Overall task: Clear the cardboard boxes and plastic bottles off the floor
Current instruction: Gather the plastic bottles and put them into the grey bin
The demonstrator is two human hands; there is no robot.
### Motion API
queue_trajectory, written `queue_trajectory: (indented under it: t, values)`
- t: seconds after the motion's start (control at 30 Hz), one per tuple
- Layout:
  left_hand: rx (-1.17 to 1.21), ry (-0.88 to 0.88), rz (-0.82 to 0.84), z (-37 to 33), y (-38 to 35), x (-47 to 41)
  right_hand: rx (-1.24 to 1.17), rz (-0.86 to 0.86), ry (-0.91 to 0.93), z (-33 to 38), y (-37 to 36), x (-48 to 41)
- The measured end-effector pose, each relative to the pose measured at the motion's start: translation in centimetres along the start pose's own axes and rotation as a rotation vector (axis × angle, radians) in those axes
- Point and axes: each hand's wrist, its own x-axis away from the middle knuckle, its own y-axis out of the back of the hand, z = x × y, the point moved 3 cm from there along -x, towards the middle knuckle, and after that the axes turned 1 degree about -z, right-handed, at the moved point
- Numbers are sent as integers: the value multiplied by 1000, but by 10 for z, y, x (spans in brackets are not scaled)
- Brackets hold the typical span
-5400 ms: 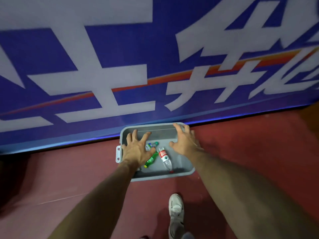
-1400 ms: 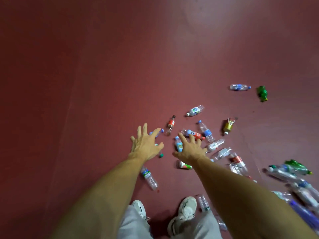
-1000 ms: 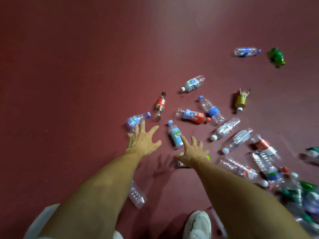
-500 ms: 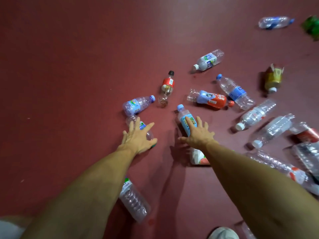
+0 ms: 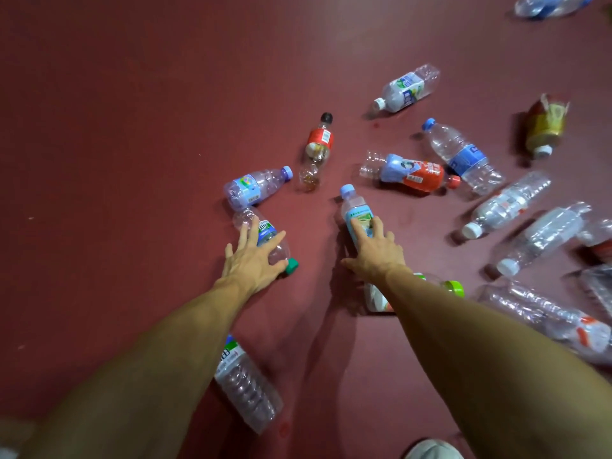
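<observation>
Can't read a single label, all mush. Only catching the cap end of the lime-capped bottle tucked under the right forearm. Same deal with the ribbed bottle, neck end lost behind the left forearm. Chopped off by the frame: blue-label bottle up top, red-label bottle on the right, shoe at the bottom.

Floor: dark red, smooth and matte, filling the whole view. Small pale specks lie at the left (one more lower down). A white shoe toe shows at the bottom edge. The bottom-left corner holds a pale blurred patch, possibly cloth.
</observation>
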Motion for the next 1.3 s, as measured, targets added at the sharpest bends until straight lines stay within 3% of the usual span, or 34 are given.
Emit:
queue_trajectory:
  t: [0.13, 0.73, 0.9, 1.03, 1.3]
  values:
    - [14, 4, -43, 6, -1, 4, 23, -73, 29, 9, 9, -7]
    - [101, 0, -36, 11, 5, 15, -53, -19, 171, 40, -10, 21]
    - [260, -55, -97, -7, 4, -7, -202, 12, 111, 35, -12, 12]
    - [200, -109, -138, -4, 4, -13, -297, 46, 88, 34, -20, 7]
    - [265, -71, -55, -20, 0, -26, -457, 63, 71, 35, -23, 0]
